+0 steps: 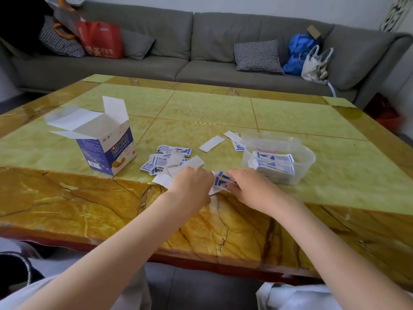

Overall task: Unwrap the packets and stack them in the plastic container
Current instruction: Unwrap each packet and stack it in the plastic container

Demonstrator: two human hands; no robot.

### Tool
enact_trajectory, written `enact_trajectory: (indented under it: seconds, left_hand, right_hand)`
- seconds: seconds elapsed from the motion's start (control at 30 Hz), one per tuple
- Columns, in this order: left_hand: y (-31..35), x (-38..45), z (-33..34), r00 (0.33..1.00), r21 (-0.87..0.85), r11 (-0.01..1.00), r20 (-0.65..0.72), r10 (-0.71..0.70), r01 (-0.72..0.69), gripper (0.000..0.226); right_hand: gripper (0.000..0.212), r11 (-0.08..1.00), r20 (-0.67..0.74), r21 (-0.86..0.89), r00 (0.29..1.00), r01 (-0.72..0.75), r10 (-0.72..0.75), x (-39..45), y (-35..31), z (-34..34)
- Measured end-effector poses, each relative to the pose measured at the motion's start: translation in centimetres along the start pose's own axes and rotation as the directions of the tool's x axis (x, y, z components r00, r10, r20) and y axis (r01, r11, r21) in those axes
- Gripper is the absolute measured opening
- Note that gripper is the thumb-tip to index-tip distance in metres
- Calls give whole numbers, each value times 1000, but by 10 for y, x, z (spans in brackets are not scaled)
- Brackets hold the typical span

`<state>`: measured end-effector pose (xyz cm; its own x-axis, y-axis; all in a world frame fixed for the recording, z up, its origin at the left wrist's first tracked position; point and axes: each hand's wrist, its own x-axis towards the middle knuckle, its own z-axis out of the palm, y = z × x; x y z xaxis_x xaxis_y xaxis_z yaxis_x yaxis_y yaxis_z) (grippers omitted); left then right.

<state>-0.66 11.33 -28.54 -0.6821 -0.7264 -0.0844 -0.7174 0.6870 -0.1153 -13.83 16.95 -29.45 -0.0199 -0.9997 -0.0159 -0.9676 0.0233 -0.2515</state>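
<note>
Partly done: plastic container (309, 162) holds a stack; left hand (192, 184) and right hand (248, 186) both pinch one packet (220, 181); loose pile (166, 161) beside it remains.

A home living room, it seems: beyond the hands stretches a long grey sofa (201, 48) with houndstooth cushions (258, 55), a red shopping bag (100, 40) and a white handbag (315, 63) dumped on it. Under the hands lies a yellow-green marble table (212, 113).
</note>
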Motion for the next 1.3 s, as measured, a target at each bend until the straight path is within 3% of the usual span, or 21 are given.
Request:
enact_trajectory:
  seconds: [0.17,0.27,0.37,0.43,0.47,0.53,0.67,0.83,0.9,0.97,1.0,1.1,1.17,1.23,1.3]
  left_hand:
    - [11,-1,-3,998,192,980,-29,60,-53,16]
    - [14,-3,0,992,190,975,-41,123,-113,20]
    - [-4,-2,3,992,-89,996,-117,-41,31,16]
    - [-25,-3,3,971,-368,919,-128,-201,142,15]
    - [-32,-2,4,963,-448,881,-136,-234,151,15]
    - [-39,-5,8,978,-488,870,-139,-158,71,14]
    - [-30,-13,14,988,-300,942,-68,137,-152,31]
    - [-25,-10,11,973,-112,974,-144,181,-198,19]
    - [-25,-6,13,977,-188,968,-159,139,-168,17]
    - [-35,-3,11,984,-475,878,-177,-36,-53,11]
    - [-43,0,8,977,-634,773,-162,-138,4,9]
    - [-57,5,4,954,-947,312,-18,-299,80,16]
    - [-56,4,1,957,-990,117,49,-284,85,17]
    - [-52,3,1,966,-996,61,43,-257,61,15]
    - [-48,2,1,974,-996,88,-4,-226,17,16]
  right_hand:
    - [16,988,-84,142,994,-61,74,1,-1,-3]
    - [29,966,-160,251,981,-63,106,3,-4,-7]
    - [25,844,-176,527,959,-99,223,7,-8,-12]
    - [22,752,-171,652,947,-97,271,11,-13,-14]
    - [23,740,-175,666,944,-95,279,13,-14,-14]
    - [22,733,-180,674,943,-89,280,17,-18,-14]
    - [25,726,-165,681,945,-98,283,23,-23,-11]
    - [21,739,-169,666,944,-103,284,26,-26,-9]
    - [19,734,-181,671,937,-105,299,27,-25,-8]
    - [19,692,-189,714,922,-108,338,26,-25,-10]
    - [20,670,-188,734,915,-111,357,26,-25,-11]
    - [23,596,-145,794,915,-120,377,25,-25,-14]
    - [18,473,-84,874,925,-110,371,24,-26,-15]
    - [19,224,11,970,932,-99,363,24,-25,-17]
    - [23,-63,109,994,943,-93,314,24,-27,-19]
